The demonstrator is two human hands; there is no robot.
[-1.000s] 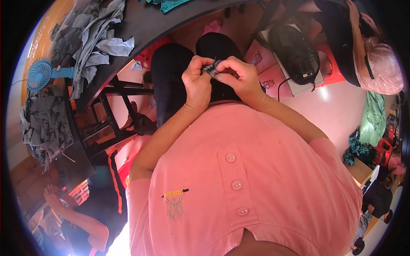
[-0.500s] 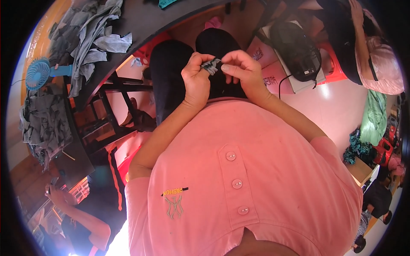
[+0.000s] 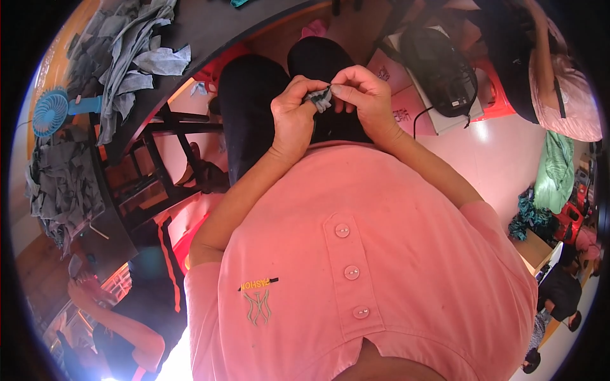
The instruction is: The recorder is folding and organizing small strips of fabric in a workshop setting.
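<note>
Over my lap, a small grey piece of cloth (image 3: 322, 101) is bunched up between my two hands. My left hand (image 3: 294, 115) is closed on it, thumb and forefinger pinching its upper edge. The fingertips of my right hand (image 3: 370, 101) are pressed together at that same edge, meeting the left fingertips. Whether anything smaller sits in the right pinch is too small to make out. Dark trousers (image 3: 254, 108) lie beneath the hands.
A dark table (image 3: 216, 32) at upper left bears grey cloth pieces (image 3: 162, 61) and a blue fan (image 3: 51, 112). More cloth (image 3: 63, 190) hangs at far left. A black bag (image 3: 438, 73) lies on boxes at right. Co-workers sit at lower left (image 3: 136, 324) and upper right (image 3: 562, 95).
My right fingertips have come in from beside the cloth to its upper edge, against the left fingertips. The cloth has turned slightly and shows more of its pale grey side.
</note>
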